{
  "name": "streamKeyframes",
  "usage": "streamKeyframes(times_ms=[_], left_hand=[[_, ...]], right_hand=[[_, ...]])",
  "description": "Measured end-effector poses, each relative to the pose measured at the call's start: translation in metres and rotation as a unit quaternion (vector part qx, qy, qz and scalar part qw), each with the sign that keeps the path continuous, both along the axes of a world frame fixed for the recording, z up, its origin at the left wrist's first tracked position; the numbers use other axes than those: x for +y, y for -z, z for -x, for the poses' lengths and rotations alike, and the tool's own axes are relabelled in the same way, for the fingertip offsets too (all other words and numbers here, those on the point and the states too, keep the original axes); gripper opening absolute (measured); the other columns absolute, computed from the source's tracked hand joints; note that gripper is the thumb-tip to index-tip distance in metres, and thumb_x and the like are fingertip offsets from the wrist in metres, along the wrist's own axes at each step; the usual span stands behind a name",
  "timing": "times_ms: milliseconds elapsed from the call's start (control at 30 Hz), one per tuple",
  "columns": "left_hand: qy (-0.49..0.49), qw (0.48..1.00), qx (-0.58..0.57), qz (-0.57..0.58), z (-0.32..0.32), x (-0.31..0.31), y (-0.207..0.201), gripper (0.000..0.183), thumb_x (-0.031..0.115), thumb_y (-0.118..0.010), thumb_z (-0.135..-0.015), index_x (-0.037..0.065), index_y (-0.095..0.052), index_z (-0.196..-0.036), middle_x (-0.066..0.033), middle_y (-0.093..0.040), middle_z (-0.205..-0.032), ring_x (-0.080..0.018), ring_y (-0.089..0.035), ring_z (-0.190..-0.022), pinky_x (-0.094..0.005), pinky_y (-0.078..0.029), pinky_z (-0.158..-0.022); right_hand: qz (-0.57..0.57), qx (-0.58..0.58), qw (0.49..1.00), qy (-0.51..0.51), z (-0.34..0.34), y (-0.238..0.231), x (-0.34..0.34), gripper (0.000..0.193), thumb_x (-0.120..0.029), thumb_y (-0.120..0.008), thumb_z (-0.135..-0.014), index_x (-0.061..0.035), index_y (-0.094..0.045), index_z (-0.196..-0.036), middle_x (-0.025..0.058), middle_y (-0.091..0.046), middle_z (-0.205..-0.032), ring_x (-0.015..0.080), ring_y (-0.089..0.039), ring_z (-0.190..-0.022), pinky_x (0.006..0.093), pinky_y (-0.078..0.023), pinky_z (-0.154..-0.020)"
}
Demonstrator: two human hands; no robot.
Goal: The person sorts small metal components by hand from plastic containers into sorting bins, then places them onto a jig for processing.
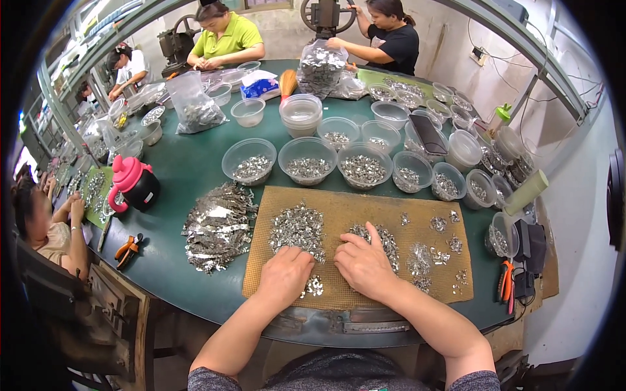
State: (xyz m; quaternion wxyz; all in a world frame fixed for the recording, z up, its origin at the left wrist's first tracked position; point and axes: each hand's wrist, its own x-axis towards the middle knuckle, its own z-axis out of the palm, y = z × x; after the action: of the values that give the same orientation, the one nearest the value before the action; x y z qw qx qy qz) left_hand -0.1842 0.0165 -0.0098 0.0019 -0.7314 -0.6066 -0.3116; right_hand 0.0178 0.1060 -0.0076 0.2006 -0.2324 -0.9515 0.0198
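A tan textured mat (339, 195) lies before me, holding piles of small silvery metal pieces. My left hand (284, 277) rests at the lower edge of the left pile (298, 228), its fingers curled down and close together; whatever is under the fingertips is hidden. Over the near left part of the middle pile (389, 247) lies my right hand (366, 266), fingers apart, one stretched toward the far side. A few loose pieces (313, 286) sit just right of my left hand. Smaller clusters (419, 259) are spread over the mat's right part.
Clear plastic bowls (363, 164) of metal pieces line the mat's far side. Left of it is a heap of metal strips (219, 225). Orange-handled pliers (129, 251), a pink-lidded black jug (135, 184) and a phone (428, 135) lie around. Several co-workers sit around the green table (189, 159).
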Motion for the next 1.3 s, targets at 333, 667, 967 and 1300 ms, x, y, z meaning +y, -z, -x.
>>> streamKeyframes(times_ms=[333,667,967,1300], left_hand=[[0.038,0.961,-0.247,0.114,-0.011,-0.003,0.000,0.006,0.008,-0.072,-0.089,0.004,-0.071,-0.093,-0.0082,-0.063,-0.079,-0.0247,-0.062,-0.074,-0.0366,-0.049,-0.066],[0.104,0.911,-0.345,0.199,-0.049,-0.027,-0.003,0.007,0.008,-0.074,-0.091,0.002,-0.073,-0.095,-0.0035,-0.061,-0.077,-0.0122,-0.055,-0.063,-0.0280,-0.045,-0.057],[0.125,0.894,-0.368,0.225,-0.065,-0.034,0.007,0.009,0.009,-0.075,-0.091,0.002,-0.074,-0.096,-0.0015,-0.060,-0.078,-0.0091,-0.054,-0.064,-0.0263,-0.044,-0.057],[0.136,0.886,-0.376,0.237,-0.069,-0.034,0.009,0.009,0.010,-0.075,-0.092,0.002,-0.074,-0.097,-0.0003,-0.060,-0.079,-0.0075,-0.053,-0.066,-0.0254,-0.043,-0.058]], right_hand=[[0.167,0.046,0.984,0.049,-0.111,-0.026,-0.036,0.007,-0.011,-0.070,-0.091,-0.0103,-0.065,-0.097,0.0023,-0.070,-0.102,0.0246,-0.064,-0.120,0.0580,-0.031,-0.115],[0.197,0.029,0.978,0.058,-0.136,-0.009,-0.087,0.012,-0.010,-0.073,-0.089,-0.0085,-0.067,-0.098,0.0027,-0.070,-0.102,0.0248,-0.065,-0.117,0.0593,-0.031,-0.116],[0.154,0.056,0.983,0.082,-0.135,-0.006,-0.093,0.016,-0.006,-0.076,-0.084,-0.0080,-0.066,-0.097,0.0045,-0.070,-0.100,0.0215,-0.069,-0.104,0.0571,-0.038,-0.112],[0.144,0.055,0.985,0.078,-0.134,-0.006,-0.092,0.018,-0.006,-0.077,-0.083,-0.0069,-0.066,-0.097,0.0047,-0.070,-0.100,0.0211,-0.070,-0.101,0.0563,-0.041,-0.110]])
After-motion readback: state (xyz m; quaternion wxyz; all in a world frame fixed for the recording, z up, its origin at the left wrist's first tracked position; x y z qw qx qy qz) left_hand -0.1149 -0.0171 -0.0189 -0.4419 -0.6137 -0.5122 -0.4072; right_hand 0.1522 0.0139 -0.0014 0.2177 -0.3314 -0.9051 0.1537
